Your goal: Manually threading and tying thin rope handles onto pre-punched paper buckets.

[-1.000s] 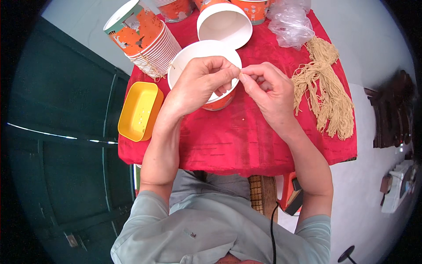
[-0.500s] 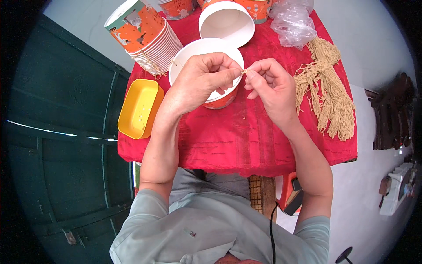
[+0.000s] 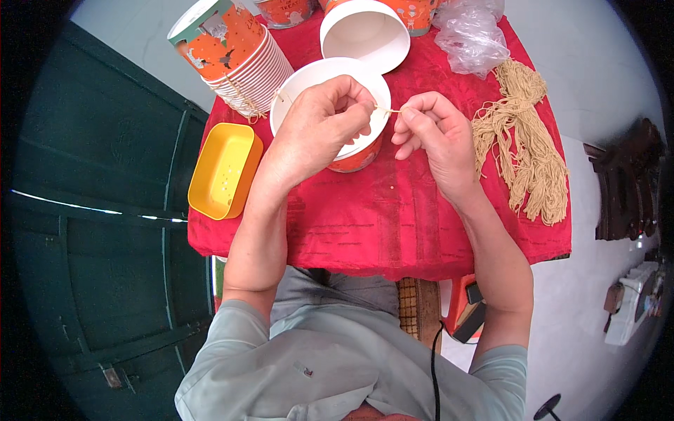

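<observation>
A tan string (image 3: pixel 388 109) is stretched short between my two hands. My left hand (image 3: pixel 325 121) pinches one end above the mouth of a white-lined paper bucket (image 3: pixel 356 165) with an orange outside. To its right, my right hand (image 3: pixel 437 130) pinches the other end between thumb and forefinger. Another bit of string shows at the bucket's left rim. Lying on the table at the right is a tied bundle of tan strings (image 3: pixel 526 151). The part of the string inside my left fingers is hidden.
A red cloth covers the table (image 3: pixel 351 238). Left of the bucket are a yellow plastic tray (image 3: pixel 226 172) and a leaning stack of nested orange buckets (image 3: pixel 235 59). Behind stand a tipped bucket (image 3: pixel 365 38), more buckets and a clear plastic bag (image 3: pixel 470 38).
My hands have drawn slightly apart. A longer piece of string now shows taut between the fingertips, where before they nearly met.
</observation>
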### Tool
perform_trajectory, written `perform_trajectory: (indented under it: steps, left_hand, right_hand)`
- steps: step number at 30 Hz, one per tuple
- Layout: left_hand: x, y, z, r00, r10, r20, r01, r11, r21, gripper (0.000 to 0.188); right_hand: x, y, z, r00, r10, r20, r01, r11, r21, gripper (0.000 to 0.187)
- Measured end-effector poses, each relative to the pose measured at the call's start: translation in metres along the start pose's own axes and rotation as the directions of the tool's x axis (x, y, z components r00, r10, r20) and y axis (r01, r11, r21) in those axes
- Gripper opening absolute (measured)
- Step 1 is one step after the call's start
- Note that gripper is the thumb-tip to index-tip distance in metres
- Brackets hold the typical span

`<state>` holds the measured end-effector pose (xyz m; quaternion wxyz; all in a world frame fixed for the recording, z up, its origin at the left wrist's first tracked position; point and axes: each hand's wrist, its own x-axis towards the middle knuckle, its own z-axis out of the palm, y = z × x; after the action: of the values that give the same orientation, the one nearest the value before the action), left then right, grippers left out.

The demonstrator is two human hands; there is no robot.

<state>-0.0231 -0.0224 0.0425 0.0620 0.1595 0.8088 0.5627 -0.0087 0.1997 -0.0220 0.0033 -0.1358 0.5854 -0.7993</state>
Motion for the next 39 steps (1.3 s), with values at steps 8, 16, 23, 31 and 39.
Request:
perform_trajectory:
  steps: [8, 16, 23, 31, 39]
  left_hand:
    - [-0.002, 0.004, 0.000, 0.998, 0.000, -0.055, 0.004, 0.997, 0.080, 0.021]
    - [-0.003, 0.009, 0.001, 0.996, -0.021, -0.086, 0.031, 0.993, 0.116, 0.028]
    - [-0.003, 0.006, 0.001, 1.000, -0.024, -0.020, 0.026, 0.996, 0.088, 0.030]
    - [-0.002, -0.006, -0.001, 0.998, 0.059, 0.032, -0.062, 0.994, 0.093, 0.026]
    - [-0.003, -0.002, 0.001, 0.997, 0.027, 0.072, -0.030, 0.999, 0.045, 0.027]
  right_hand:
    - [0.000, 0.002, -0.001, 1.000, 0.005, -0.013, -0.005, 1.000, 0.012, 0.013]
    - [0.003, -0.002, -0.003, 0.993, 0.119, -0.024, -0.114, 0.983, 0.146, 0.034]
    - [0.002, -0.007, 0.003, 0.960, 0.281, 0.007, -0.280, 0.956, 0.087, 0.045]
    - [0.000, -0.001, 0.000, 0.978, 0.173, 0.118, -0.165, 0.984, -0.073, 0.025]
    - [-0.005, -0.002, 0.008, 0.995, -0.074, -0.066, 0.052, 0.956, -0.290, 0.011]
